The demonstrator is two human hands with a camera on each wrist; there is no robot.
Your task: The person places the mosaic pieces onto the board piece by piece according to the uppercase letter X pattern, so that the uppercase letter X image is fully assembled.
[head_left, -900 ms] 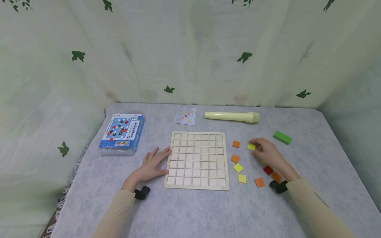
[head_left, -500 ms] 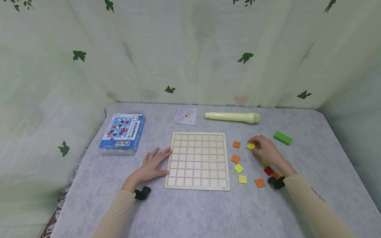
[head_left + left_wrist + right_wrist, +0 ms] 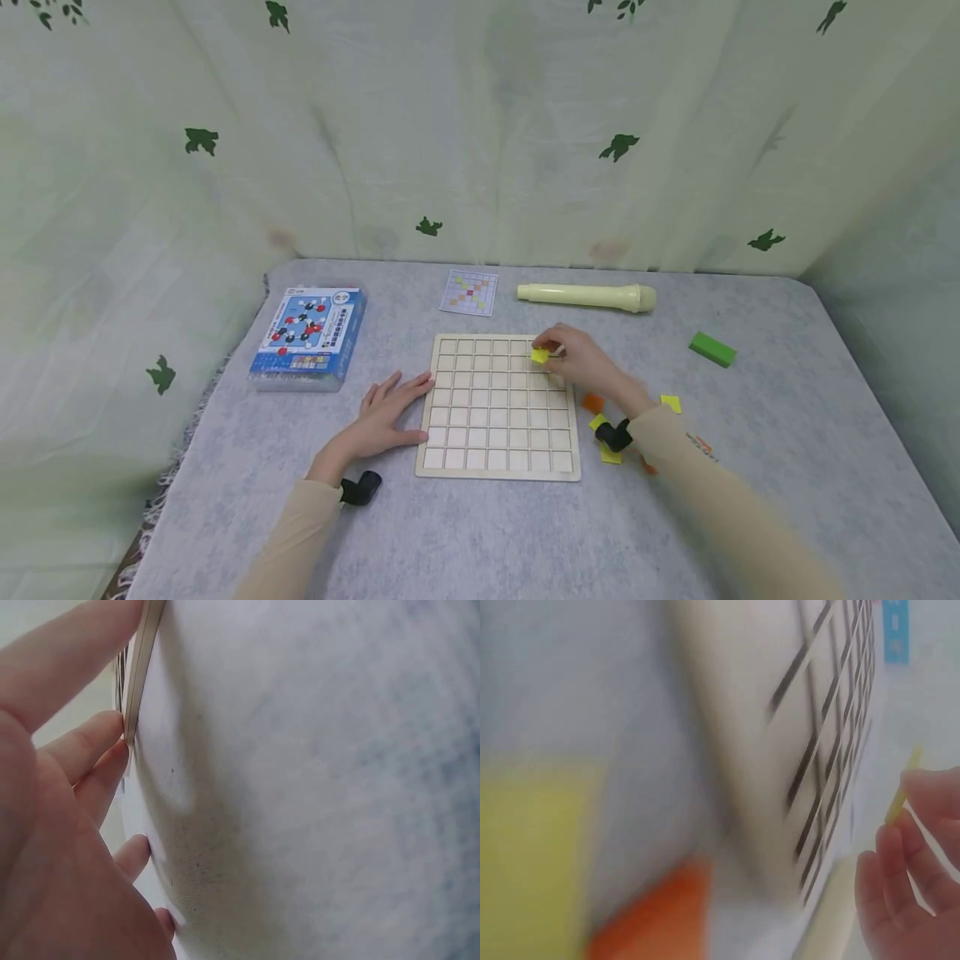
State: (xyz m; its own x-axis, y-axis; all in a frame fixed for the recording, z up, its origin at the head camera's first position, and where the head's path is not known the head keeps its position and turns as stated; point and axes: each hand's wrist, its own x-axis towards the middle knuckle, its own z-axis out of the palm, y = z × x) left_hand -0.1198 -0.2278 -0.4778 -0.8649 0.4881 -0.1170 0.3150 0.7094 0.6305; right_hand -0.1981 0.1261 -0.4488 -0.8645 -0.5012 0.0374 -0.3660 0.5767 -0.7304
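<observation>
Over the upper right part of a wooden grid board (image 3: 487, 417), my right hand (image 3: 585, 362) pinches a yellow square tile (image 3: 539, 356) between thumb and fingers. The right wrist view shows that tile (image 3: 904, 787) edge-on at the fingertips. My left hand (image 3: 390, 417) lies with spread fingers at the board's left edge, the fingertips and thumb touching it. In the left wrist view the fingers (image 3: 90, 746) are against the board's side (image 3: 141, 675). An orange tile (image 3: 592, 403) and yellow tiles (image 3: 611, 453) lie right of the board, partly hidden by the right wrist and sleeve.
Behind the board are a small card with a coloured grid pattern (image 3: 468, 292) and a pale yellow microphone-shaped tube (image 3: 585, 297). A blue boxed set (image 3: 307, 337) stands at left. A green block (image 3: 712, 348) and another yellow tile (image 3: 671, 404) lie at right.
My right hand has carried the yellow tile left from the loose tiles to over the board's upper right. Its sleeve now covers the red tile and some orange ones. The left hand has stayed put.
</observation>
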